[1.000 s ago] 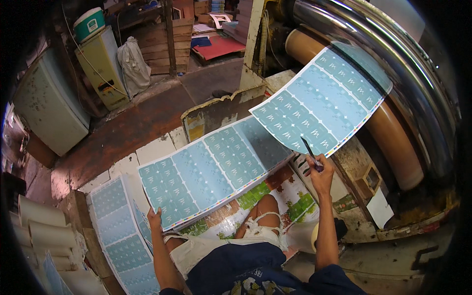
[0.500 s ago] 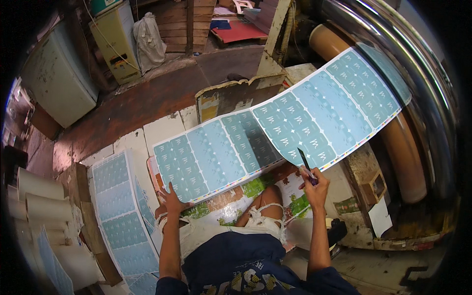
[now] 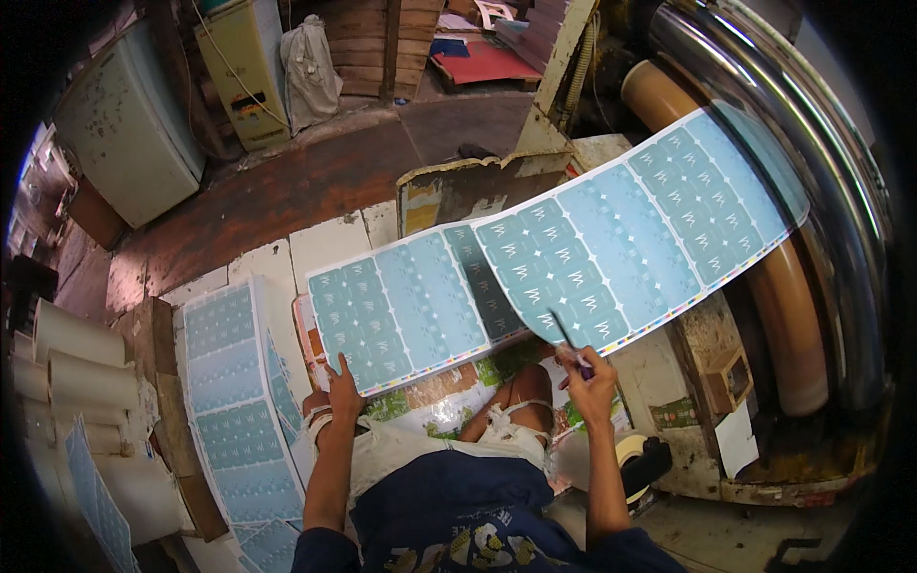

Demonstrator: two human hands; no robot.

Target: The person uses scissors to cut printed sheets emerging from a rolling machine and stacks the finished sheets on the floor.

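Note:
My right hand [image 3: 590,387] is closed around the purple handle of a knife [image 3: 564,329]. Its dark blade points up and left, just at the near corner of a long printed sheet [image 3: 611,239]. That sheet, with teal and light blue panels, curves down from a shiny roller on the right. Its free end overlaps another printed sheet [image 3: 411,306] lying across a low surface in front of my knees. My left hand [image 3: 342,390] rests at this lower sheet's near left corner, fingers apart and one laid on the edge.
Metal and brown rollers [image 3: 778,325] of a machine rise at the right. More printed sheets [image 3: 234,392] lie at my left beside stacked pale rolls [image 3: 95,387]. A worn board [image 3: 478,186] stands behind the lower sheet. A tape roll [image 3: 630,454] sits by my right forearm.
The upper sheet's free end has come further left over the lower one. My right hand and the knife have moved left and slightly down. My left hand's fingers have drawn closer together.

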